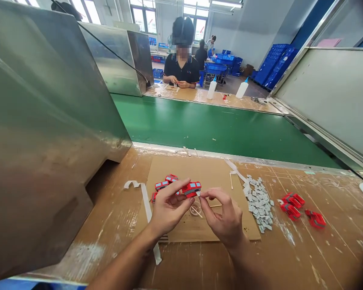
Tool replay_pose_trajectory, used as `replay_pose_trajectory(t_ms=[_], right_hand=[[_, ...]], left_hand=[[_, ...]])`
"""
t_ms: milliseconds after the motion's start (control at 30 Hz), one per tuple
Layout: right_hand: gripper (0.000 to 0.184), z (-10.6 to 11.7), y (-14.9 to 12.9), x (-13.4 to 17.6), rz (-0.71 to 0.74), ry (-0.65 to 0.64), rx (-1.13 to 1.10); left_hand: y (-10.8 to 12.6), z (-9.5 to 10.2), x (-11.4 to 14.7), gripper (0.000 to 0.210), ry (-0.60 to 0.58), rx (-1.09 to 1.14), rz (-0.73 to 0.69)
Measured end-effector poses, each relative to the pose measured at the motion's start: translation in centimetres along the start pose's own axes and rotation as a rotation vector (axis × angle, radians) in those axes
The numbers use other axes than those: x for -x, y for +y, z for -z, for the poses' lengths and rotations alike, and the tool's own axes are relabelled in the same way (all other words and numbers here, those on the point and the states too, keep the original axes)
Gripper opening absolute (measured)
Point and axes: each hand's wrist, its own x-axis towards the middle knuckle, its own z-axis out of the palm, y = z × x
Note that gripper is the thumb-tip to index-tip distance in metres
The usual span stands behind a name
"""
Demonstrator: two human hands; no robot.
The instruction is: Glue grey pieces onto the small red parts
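Between the thumb and fingers of my left hand (169, 207) is a small red toy car (191, 188) with pale blue windows and a grey band. My right hand (222, 213) pinches a small whitish piece (199, 193) against the car's lower right end. Behind my left hand lie several more red toy cars (161, 185), partly covered by its fingers. Under my hands on the cardboard sheet (205, 167) sits a small round dish (195, 209) with a cotton swab lying across it. To the right is a heap of small grey-white pieces (260, 203).
More red toy parts (292, 203) lie at the right. White tape strips (147, 201) hold the cardboard. A green conveyor belt (214, 125) runs beyond the table, with a metal housing (48, 133) at left. Across it sits a person (181, 68) near white squeeze bottles (212, 88).
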Motion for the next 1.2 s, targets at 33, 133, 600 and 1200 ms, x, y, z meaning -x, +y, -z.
replay_pose_trajectory(t_ms=[33,133,600,1200], right_hand=[[0.038,0.0,0.1,0.0,-0.003,-0.001,-0.001],[0.037,0.2,0.1,0.1,0.005,-0.013,-0.022],[0.025,0.7,-0.5,-0.4,-0.314,-0.039,-0.232],[0.021,1.3,-1.0,-1.3,-0.104,-0.124,-0.122]], left_hand=[[-0.1,0.1,0.1,0.047,-0.007,-0.031,-0.016],[-0.3,0.2,0.1,0.046,-0.015,-0.100,-0.050],[0.8,-0.1,0.3,0.035,-0.062,-0.040,-0.053],[0.3,0.7,-0.1,0.051,0.014,-0.403,-0.359]])
